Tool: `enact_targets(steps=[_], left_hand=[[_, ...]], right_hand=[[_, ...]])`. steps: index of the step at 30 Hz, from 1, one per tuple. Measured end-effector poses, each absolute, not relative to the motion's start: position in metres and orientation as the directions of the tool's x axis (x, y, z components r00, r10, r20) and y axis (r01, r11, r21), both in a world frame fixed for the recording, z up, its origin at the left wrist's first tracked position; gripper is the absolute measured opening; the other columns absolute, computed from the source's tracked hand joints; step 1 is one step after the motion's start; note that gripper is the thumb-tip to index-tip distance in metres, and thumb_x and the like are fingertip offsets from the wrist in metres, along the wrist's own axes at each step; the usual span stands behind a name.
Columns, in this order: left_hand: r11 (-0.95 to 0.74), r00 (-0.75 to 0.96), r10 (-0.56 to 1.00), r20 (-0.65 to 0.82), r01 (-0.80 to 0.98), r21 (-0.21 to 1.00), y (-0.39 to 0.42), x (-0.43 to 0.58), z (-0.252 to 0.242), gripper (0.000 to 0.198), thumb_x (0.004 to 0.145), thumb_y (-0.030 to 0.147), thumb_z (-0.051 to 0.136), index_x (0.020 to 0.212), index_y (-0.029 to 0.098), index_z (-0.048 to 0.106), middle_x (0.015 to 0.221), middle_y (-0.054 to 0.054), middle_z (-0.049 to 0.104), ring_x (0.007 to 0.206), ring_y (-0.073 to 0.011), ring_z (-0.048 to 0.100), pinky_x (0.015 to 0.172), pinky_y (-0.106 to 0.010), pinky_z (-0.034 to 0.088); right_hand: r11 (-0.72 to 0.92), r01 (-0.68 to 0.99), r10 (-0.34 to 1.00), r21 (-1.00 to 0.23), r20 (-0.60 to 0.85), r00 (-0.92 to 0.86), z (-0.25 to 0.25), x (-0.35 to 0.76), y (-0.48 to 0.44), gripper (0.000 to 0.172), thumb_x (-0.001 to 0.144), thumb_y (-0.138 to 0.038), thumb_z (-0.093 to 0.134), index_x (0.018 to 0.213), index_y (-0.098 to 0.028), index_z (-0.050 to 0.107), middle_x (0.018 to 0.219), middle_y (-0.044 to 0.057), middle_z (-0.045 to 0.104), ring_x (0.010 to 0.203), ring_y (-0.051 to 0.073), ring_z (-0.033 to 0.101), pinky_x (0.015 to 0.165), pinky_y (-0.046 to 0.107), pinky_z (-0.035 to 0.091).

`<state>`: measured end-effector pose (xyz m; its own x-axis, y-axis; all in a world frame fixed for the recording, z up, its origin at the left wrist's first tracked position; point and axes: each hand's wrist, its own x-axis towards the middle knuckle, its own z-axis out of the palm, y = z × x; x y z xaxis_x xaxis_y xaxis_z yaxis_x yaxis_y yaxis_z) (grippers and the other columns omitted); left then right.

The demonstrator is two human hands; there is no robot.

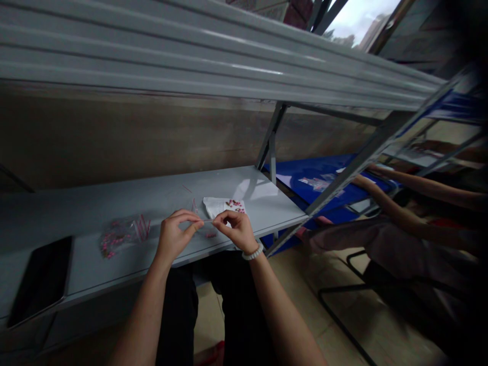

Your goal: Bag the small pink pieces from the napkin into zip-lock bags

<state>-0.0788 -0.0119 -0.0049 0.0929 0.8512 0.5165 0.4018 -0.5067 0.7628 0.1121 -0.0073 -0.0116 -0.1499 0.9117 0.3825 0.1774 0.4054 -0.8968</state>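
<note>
My left hand (178, 231) and my right hand (235, 227) are closed in pinches, close together over the table's front edge. Stretched between the fingertips is the pale upper edge of what looks like a small clear plastic bag (209, 229), with small red pieces showing low in it. Behind my right hand lies a white cloth or paper (213, 204) bearing small pink and gold pieces (233, 205). To the left of my left hand, a clear plastic bag (122, 231) of pink and gold pieces rests beside several red-edged bags (143, 227).
A dark tablet (43, 277) lies at the left of the grey tabletop (95, 195). Above runs a ribbed grey shelf (190, 56); a metal post (343, 173) stands right. Beyond it, a person's arms (385, 203) reach over a blue table (305, 170) with small bags.
</note>
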Motion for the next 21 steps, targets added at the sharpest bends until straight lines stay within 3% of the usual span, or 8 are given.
enact_targets(steps=[10,21], left_hand=[[-0.451,-0.063,0.845,0.531,0.449,0.771,-0.0120,-0.0808,-0.0051,0.009,0.072,0.022,0.070,0.063,0.020,0.068,0.074,-0.001,0.069,0.075,-0.0172,0.064,0.075,-0.031,0.048],[-0.371,-0.031,0.916,0.401,0.318,0.872,-0.0086,-0.0857,-0.0101,0.013,0.070,0.032,0.074,0.068,0.020,0.072,0.077,-0.004,0.071,0.076,-0.0182,0.066,0.075,-0.031,0.051]], right_hand=[[0.414,0.187,0.910,-0.891,0.397,-0.122,-0.0123,0.1131,-0.0085,0.018,0.077,-0.034,0.068,0.072,-0.017,0.067,0.069,0.004,0.067,0.065,0.015,0.058,0.062,0.027,0.043],[0.383,0.160,0.924,-0.910,0.378,-0.061,-0.0107,0.1147,-0.0080,0.020,0.075,-0.037,0.070,0.070,-0.017,0.066,0.067,0.004,0.066,0.063,0.015,0.056,0.060,0.028,0.044]])
